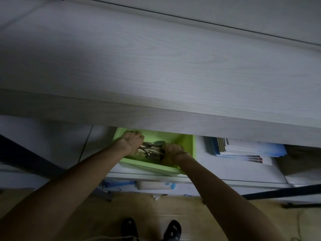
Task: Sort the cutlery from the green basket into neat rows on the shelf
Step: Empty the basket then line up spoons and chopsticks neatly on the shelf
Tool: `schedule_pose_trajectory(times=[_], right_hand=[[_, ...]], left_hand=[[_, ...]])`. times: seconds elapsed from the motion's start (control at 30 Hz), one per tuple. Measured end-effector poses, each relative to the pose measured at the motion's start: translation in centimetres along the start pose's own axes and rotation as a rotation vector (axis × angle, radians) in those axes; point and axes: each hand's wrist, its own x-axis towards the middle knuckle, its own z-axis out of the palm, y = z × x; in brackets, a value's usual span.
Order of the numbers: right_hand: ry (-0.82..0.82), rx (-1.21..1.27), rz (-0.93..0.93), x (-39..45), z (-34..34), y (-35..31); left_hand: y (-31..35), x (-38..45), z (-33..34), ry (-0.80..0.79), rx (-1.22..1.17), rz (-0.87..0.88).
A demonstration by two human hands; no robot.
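We see both hands inside the green basket: the left hand and right hand curl onto the cutlery heaped between them (exact grips unclear).

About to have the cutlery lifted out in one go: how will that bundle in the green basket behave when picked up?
The cutlery looks like bare metal, so probably stiff, slippery, and fairly heavy together. It lies crossed in a loose heap in the green basket, so pieces may snag or slide out. Both the left hand and right hand are at it, which should help.
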Motion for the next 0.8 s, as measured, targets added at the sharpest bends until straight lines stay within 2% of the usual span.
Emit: schedule_pose_trajectory(times=[0.13,0.47,0.8], right_hand=[[-0.069,0.077,-0.020,-0.4,-0.4,0.1],[-0.008,0.020,0.002,-0.2,-0.3,0.4],[0.232,-0.347,-0.082,-1.9,-4.6,0.4]], left_hand=[[0.0,0.1,0.4,-0.025,0.033,0.023],[0.0,-0.2,0.4,-0.055,-0.020,0.050],[-1.5,-0.6,-1.8,-0.198,-0.205,0.036]])
